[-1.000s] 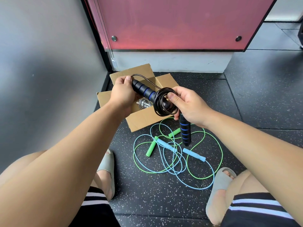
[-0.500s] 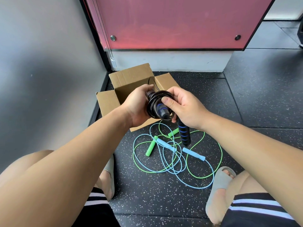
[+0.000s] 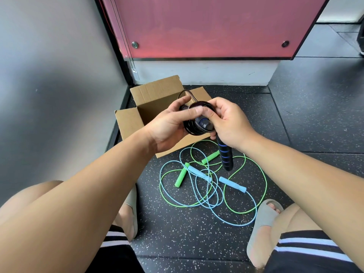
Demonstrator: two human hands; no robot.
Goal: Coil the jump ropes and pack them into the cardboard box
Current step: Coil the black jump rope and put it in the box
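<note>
Left hand (image 3: 169, 125) and right hand (image 3: 229, 123) fingers grip the black rope (image 3: 195, 127), apparently nearly coiled, not yet in the cardboard box (image 3: 128, 121). Green rope (image 3: 179, 178) and blue rope (image 3: 232, 184) lie uncoiled at its 5 o'clock.

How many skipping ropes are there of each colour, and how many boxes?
Black jump rope with blue-ringed foam handles, held by left hand and right hand: 1
Green jump rope with green handles on the floor: 1
Light blue jump rope with light blue handles on the floor: 1
Open brown cardboard box: 1
Total: 4 things
</note>
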